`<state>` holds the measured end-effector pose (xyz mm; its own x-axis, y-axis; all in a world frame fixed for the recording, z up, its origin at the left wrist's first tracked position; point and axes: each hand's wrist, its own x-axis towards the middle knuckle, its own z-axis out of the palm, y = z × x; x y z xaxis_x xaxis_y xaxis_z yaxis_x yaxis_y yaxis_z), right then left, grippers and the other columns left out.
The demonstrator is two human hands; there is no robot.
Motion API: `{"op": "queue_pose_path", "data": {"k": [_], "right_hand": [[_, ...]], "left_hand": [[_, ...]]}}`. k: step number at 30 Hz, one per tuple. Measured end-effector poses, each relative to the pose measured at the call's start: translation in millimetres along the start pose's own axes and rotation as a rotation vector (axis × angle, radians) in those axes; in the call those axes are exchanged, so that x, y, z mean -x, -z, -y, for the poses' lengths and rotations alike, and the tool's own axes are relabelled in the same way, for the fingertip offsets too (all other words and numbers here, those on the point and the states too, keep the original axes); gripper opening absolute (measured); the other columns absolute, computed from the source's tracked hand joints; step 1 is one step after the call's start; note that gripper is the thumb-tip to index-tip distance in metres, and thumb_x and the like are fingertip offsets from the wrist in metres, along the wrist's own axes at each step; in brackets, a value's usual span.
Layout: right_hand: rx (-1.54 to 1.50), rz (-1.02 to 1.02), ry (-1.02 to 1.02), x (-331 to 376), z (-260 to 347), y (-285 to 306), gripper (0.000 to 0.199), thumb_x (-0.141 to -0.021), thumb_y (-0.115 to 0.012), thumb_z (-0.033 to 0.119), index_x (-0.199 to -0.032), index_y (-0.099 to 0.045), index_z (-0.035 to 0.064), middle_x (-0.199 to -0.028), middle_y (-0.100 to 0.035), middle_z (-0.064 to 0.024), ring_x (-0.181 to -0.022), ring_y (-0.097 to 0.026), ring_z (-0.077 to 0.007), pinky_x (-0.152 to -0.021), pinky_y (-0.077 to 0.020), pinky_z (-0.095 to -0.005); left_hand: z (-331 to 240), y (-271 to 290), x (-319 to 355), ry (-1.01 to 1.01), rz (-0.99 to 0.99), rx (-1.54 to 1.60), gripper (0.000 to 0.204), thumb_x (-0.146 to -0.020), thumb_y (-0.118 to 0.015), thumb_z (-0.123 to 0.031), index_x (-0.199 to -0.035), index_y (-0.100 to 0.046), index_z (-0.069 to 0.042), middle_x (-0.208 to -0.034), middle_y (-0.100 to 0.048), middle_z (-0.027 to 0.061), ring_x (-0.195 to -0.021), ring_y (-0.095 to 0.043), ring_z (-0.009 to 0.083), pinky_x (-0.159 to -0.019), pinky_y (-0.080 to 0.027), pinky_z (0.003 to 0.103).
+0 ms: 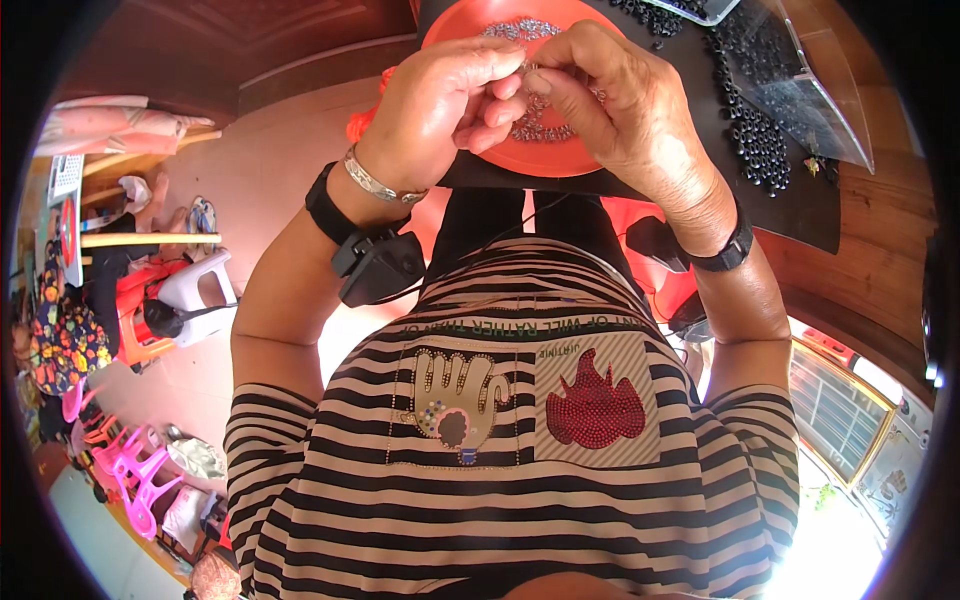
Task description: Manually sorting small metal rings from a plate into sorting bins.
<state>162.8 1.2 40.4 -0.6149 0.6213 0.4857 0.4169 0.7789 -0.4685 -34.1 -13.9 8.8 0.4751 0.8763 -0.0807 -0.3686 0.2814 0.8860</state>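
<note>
While both hands meet over orange bowl (545, 155), black mat (800, 215) lies beneath bowl. Left hand (440, 105), right hand (610, 100) above bowl, each grip pinched on small silver bead piece (527, 78); black beads (755, 140) right of bowl.

Bright daylight falls on my fingers (500, 95); glare burns out far below-right of them, and the rim bends, dark and soft.

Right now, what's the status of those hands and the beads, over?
Left hand and right hand together above the orange dish, fingertips pinching a small silvery bead piece. More silvery beads in the dish. Black beads to the right, clear of the hands.
</note>
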Motion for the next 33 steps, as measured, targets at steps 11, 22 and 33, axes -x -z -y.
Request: {"op": "queue_pose_path", "data": {"k": [11, 22, 33], "right_hand": [[-0.700, 0.264, -0.571, 2.5, -11.1, 12.3, 0.023, -0.103, -0.051, 0.024, -0.099, -0.064, 0.0047, -0.086, -0.063, 0.0010, -0.080, -0.060, -0.0059, -0.074, -0.0467, -0.0215], [-0.106, 0.039, -0.214, -7.6, 13.7, 11.6, 0.014, -0.091, -0.064, 0.004, -0.103, -0.061, -0.0020, -0.086, -0.067, -0.0101, -0.078, -0.064, -0.0156, -0.068, -0.0508, -0.0288], [-0.918, -0.089, 0.440, -7.9, -45.5, -23.5, 0.016, -0.093, -0.061, -0.003, -0.109, -0.060, -0.0013, -0.100, -0.067, -0.0059, -0.092, -0.060, -0.0102, -0.084, -0.0488, -0.0243]], "left_hand": [[-18.7, -15.9, -0.6, -0.729, -0.068, -1.063, 0.006, -0.094, -0.053, -0.007, -0.098, -0.052, -0.002, -0.076, -0.054, 0.0178, -0.064, -0.060, 0.0337, -0.059, -0.046, 0.039], [-4.3, 4.7, -6.9, -0.280, -0.079, -0.487, 0.029, -0.102, -0.042, -0.024, -0.083, -0.051, -0.005, -0.065, -0.048, -0.0004, -0.053, -0.041, 0.0072, -0.050, -0.033, 0.021], [-10.3, -4.2, -3.1, -0.239, -0.027, -0.375, 0.023, -0.102, -0.042, -0.024, -0.091, -0.050, -0.005, -0.070, -0.051, 0.0013, -0.054, -0.042, 0.0066, -0.051, -0.033, 0.021]]}}
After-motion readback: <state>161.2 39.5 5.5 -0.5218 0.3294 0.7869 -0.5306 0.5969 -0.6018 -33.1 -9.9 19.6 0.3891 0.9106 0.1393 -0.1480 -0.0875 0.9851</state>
